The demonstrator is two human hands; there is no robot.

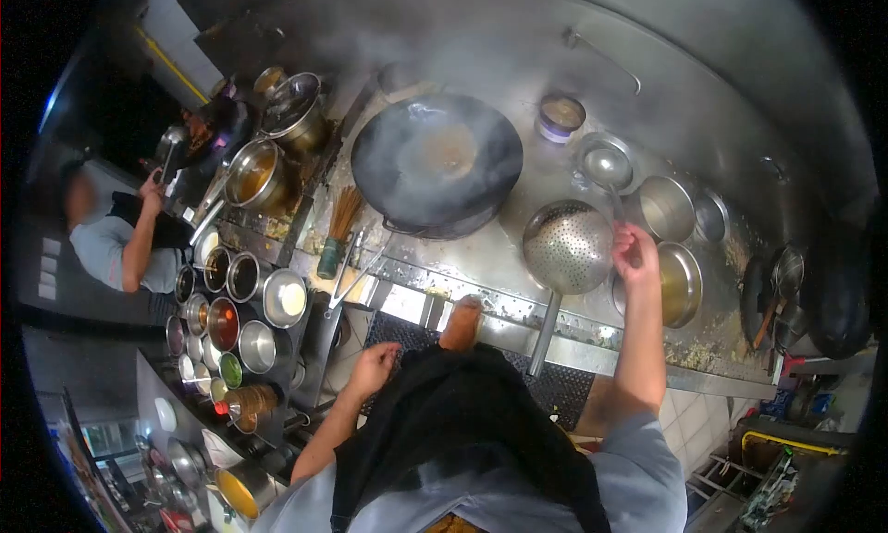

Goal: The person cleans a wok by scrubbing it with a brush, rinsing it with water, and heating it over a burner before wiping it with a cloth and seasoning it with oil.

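Note:
My right hand (636,253) is closed round the handle of a ladle (608,166), whose round bowl lies over a metal dish at the back of the steel counter. Just left of that hand, a perforated strainer (568,247) rests with its long handle pointing toward me. My left hand (374,370) hangs low by my apron, its fingers curled, with nothing visible in them. Steam rises from a large black wok (437,168) in front of me, which has a brownish patch at its bottom.
A bamboo brush (342,223) and tongs (356,279) lie left of the wok. Several seasoning bowls, including one of red sauce (223,324), crowd the left side. Pots (680,285) stand at the right. A co-worker (129,242) holds a ladle at the far left.

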